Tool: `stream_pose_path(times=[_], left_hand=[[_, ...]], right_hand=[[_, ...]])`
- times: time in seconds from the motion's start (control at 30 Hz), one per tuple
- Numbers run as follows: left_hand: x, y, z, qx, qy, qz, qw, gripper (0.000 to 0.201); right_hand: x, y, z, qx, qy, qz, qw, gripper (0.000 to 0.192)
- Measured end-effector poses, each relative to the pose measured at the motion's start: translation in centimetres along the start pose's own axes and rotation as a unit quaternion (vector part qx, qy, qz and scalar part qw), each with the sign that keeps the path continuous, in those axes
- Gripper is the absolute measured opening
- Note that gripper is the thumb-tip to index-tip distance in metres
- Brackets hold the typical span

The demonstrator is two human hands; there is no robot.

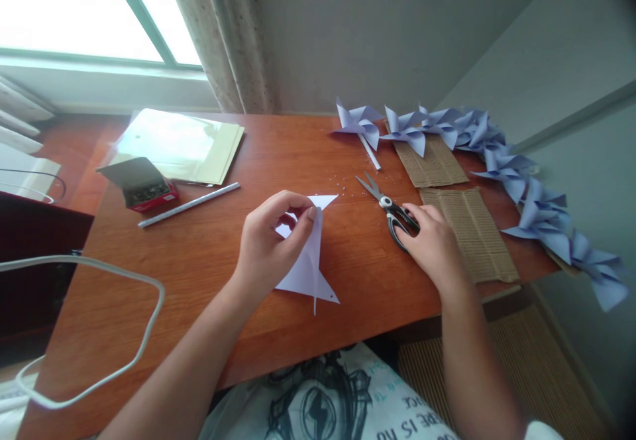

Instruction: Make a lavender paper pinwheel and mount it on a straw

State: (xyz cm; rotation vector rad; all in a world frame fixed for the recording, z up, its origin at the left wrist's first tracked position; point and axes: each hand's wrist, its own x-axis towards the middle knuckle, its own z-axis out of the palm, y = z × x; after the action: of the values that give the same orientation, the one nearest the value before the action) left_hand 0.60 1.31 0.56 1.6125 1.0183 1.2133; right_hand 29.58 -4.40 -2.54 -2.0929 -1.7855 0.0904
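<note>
Wooden table [199,248]: scissors [385,202], cardboard [470,234], red box [155,199], white stick [189,205].

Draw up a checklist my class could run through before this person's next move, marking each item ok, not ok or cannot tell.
1. Left hand has the paper: ok, pinched between thumb and finger.
2. Right hand grips the scissors firmly: cannot tell; it is at the handles, but its hold is partly hidden.
3. Scissors shut: not ok, the blades stand apart.
4. Table free of scraps: not ok, small bits lie near the blades.
5. Red box closed: not ok, its lid is up.
6. Pinwheels apart from the scissors: ok, they lie along the table's far and right edges.
</note>
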Motion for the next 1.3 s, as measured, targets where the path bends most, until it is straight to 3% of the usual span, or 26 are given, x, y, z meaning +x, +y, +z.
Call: stream_pose_path(times=[0.43,0.53,0.6,0.7,0.8,0.9,1.1,1.3], left_hand=[[0.1,0.2,0.0,0.011,0.006,0.021,1.0,0.007],[0.0,0.3,0.0,0.033,0.009,0.026,0.999,0.007],[0.0,0.2,0.0,0.052,0.017,0.03,0.998,0.007],[0.0,0.0,-0.1,0.073,0.028,0.034,0.996,0.006],[0.2,-0.1,-0.4,0.081,0.046,0.033,0.995,0.005],[0.5,-0.2,-0.7,0.091,0.069,0.028,0.993,0.006],[0.5,-0.6,-0.6,0.087,0.053,0.003,0.995,0.005],[0.4,-0.8,-0.4,0.079,0.028,-0.014,0.996,0.009]], right_hand=[[0.5,-0.5,-1.3,-0.044,-0.079,-0.001,0.996,0.041],[0.4,-2.8,-2.8,-0.026,-0.007,-0.025,0.999,0.036],[0.4,-5.5,-3.8,0.047,0.044,-0.047,0.997,0.024],[0.7,-10.3,-4.2,0.208,-0.004,-0.14,0.968,0.012],[1.4,-13.8,-3.1,0.275,-0.08,-0.189,0.939,0.019],[2.4,-15.4,-1.3,0.275,-0.084,-0.187,0.939,0.02],[3.3,-15.2,1.0,0.321,-0.056,-0.153,0.933,0.018],[3.4,-14.1,2.3,0.448,-0.1,-0.054,0.887,0.011]])
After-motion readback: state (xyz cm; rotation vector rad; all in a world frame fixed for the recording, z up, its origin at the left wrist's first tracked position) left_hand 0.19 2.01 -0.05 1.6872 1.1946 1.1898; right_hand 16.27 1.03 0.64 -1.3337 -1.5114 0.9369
